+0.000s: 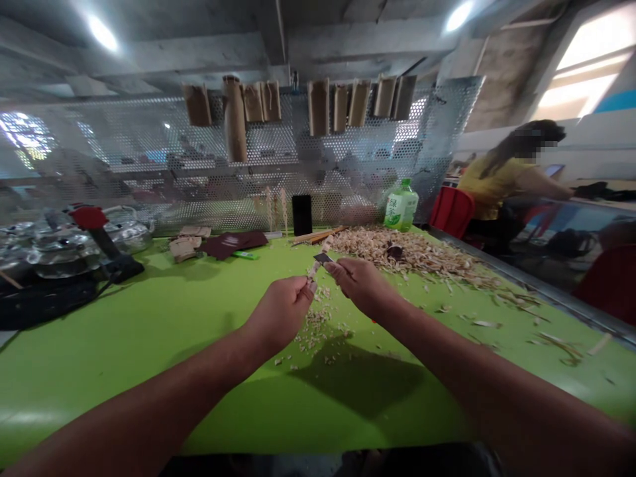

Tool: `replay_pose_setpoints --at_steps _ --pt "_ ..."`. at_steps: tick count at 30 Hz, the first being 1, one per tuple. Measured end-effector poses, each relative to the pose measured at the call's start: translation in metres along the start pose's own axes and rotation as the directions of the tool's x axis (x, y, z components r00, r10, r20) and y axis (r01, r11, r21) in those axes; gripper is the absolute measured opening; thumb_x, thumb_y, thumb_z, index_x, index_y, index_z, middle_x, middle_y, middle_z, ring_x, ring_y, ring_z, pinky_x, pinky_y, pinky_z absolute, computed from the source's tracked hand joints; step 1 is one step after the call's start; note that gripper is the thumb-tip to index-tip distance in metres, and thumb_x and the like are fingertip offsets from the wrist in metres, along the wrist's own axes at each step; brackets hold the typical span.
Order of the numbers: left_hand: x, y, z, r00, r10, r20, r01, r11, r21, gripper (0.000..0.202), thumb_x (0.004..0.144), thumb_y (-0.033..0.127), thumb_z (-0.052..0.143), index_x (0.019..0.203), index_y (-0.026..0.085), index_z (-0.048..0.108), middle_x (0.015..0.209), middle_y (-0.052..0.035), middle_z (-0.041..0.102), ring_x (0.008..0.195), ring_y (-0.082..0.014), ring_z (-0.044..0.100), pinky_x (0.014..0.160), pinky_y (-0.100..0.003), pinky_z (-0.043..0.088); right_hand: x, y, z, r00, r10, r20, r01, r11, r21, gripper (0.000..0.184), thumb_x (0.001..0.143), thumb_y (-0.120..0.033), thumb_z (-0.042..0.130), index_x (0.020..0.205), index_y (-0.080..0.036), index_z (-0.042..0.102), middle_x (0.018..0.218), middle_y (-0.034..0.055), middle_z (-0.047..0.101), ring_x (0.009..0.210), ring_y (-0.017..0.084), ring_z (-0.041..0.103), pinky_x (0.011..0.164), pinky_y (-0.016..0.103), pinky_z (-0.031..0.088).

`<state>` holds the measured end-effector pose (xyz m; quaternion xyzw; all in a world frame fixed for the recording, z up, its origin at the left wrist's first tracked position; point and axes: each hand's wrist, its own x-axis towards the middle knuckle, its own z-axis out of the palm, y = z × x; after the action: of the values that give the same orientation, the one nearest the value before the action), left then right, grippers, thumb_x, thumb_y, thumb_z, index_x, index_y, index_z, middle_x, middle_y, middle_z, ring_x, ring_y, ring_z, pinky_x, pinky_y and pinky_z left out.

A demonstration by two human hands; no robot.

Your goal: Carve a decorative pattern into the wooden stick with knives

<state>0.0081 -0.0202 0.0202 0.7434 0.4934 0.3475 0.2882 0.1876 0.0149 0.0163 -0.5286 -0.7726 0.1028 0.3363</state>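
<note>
My left hand (281, 310) is closed around a small pale piece of wood (313, 269) that sticks up past its fingers. My right hand (360, 281) is closed on a small dark blade (322, 258) whose tip meets the top of the wood piece. Both hands are held above the green table (149, 344), close together near its middle. Small pale wood chips (315, 321) lie scattered on the table just under the hands.
A large heap of wood shavings (412, 252) spreads to the right, with a green bottle (400, 205) behind it. A perforated metal screen (248, 159) hung with brown pouches backs the table. A red-topped tool (102, 242) and glassware stand at left. A person in yellow (501, 179) sits at the right.
</note>
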Motion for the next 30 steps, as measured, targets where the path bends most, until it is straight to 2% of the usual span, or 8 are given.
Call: replay_pose_setpoints --at_steps 4,8,10,14,16,20,24,30 --pt "-0.0002 0.0003 -0.0025 0.998 -0.053 0.035 0.053 0.999 -0.009 0.034 0.090 0.039 0.042 0.062 0.019 0.041 0.054 0.0040 0.038 0.047 -0.0088 0.032 0.045 -0.024 0.022 0.0010 0.0010 -0.0002 1.000 0.002 0.029 -0.001 0.999 -0.035 0.044 0.093 -0.051 0.035 0.062 -0.020 0.041 0.055 -0.0006 0.045 0.049 0.011 0.036 0.049 0.028 0.019" --pt "-0.0007 0.0006 -0.0054 0.980 -0.138 0.142 0.163 0.970 -0.178 0.035 0.090 0.044 0.041 0.065 0.019 0.043 0.052 0.0059 0.038 0.041 -0.0071 0.028 0.042 -0.022 0.023 0.0003 -0.0005 -0.0021 1.000 -0.009 0.004 0.010 0.988 -0.153 0.044 0.093 -0.051 0.034 0.063 -0.020 0.041 0.056 -0.0001 0.044 0.050 0.011 0.035 0.049 0.028 0.018" --pt "-0.0011 0.0006 -0.0053 0.970 -0.166 0.176 0.204 0.952 -0.230 0.035 0.090 0.046 0.040 0.067 0.019 0.045 0.052 0.0060 0.039 0.040 -0.0071 0.027 0.041 -0.022 0.024 0.0005 -0.0001 -0.0016 1.000 0.001 0.003 -0.001 0.989 -0.147 0.045 0.093 -0.052 0.034 0.063 -0.020 0.042 0.056 -0.0002 0.044 0.050 0.011 0.035 0.049 0.028 0.018" --pt "-0.0012 0.0019 -0.0019 0.995 -0.093 0.040 0.096 0.991 -0.091 0.033 0.088 0.039 0.044 0.063 0.018 0.045 0.054 0.0043 0.039 0.046 -0.0085 0.032 0.044 -0.023 0.022 0.0018 0.0024 0.0016 0.997 0.033 0.070 -0.033 0.999 0.004 0.048 0.093 -0.054 0.031 0.061 -0.020 0.041 0.054 -0.0006 0.045 0.049 0.011 0.037 0.049 0.027 0.020" --pt "-0.0013 0.0031 -0.0010 0.999 -0.053 -0.003 0.053 0.998 -0.033 0.031 0.088 0.035 0.046 0.062 0.018 0.044 0.055 0.0036 0.040 0.048 -0.0090 0.033 0.045 -0.023 0.021 0.0014 0.0022 0.0023 0.999 0.018 0.042 -0.017 1.000 -0.009 0.047 0.093 -0.053 0.032 0.062 -0.020 0.042 0.055 -0.0002 0.046 0.050 0.011 0.038 0.050 0.027 0.021" --pt "-0.0026 0.0059 -0.0029 0.989 -0.123 0.086 0.135 0.981 -0.141 0.034 0.090 0.038 0.042 0.062 0.019 0.041 0.051 0.0051 0.037 0.043 -0.0080 0.029 0.044 -0.023 0.022 -0.0007 -0.0002 0.0018 0.999 -0.013 -0.029 0.010 0.991 -0.130 0.042 0.093 -0.049 0.036 0.063 -0.020 0.041 0.056 -0.0001 0.045 0.051 0.011 0.036 0.050 0.027 0.019" --pt "-0.0036 0.0075 -0.0034 0.978 -0.160 0.133 0.186 0.959 -0.214 0.035 0.091 0.040 0.040 0.062 0.020 0.040 0.050 0.0054 0.036 0.041 -0.0074 0.027 0.044 -0.023 0.023 0.0006 0.0024 0.0042 1.000 0.015 0.019 -0.015 1.000 0.020 0.045 0.093 -0.051 0.034 0.061 -0.020 0.041 0.053 -0.0010 0.045 0.049 0.011 0.037 0.049 0.027 0.021" --pt "-0.0018 0.0020 0.0010 0.999 -0.034 -0.001 0.034 0.999 0.022 0.032 0.090 0.038 0.042 0.064 0.019 0.042 0.057 0.0025 0.040 0.051 -0.0104 0.033 0.047 -0.024 0.023 0.0028 0.0039 0.0073 0.995 0.055 0.088 -0.074 0.969 0.235 0.048 0.091 -0.055 0.037 0.059 -0.021 0.041 0.049 -0.0019 0.044 0.045 0.010 0.037 0.045 0.025 0.023"
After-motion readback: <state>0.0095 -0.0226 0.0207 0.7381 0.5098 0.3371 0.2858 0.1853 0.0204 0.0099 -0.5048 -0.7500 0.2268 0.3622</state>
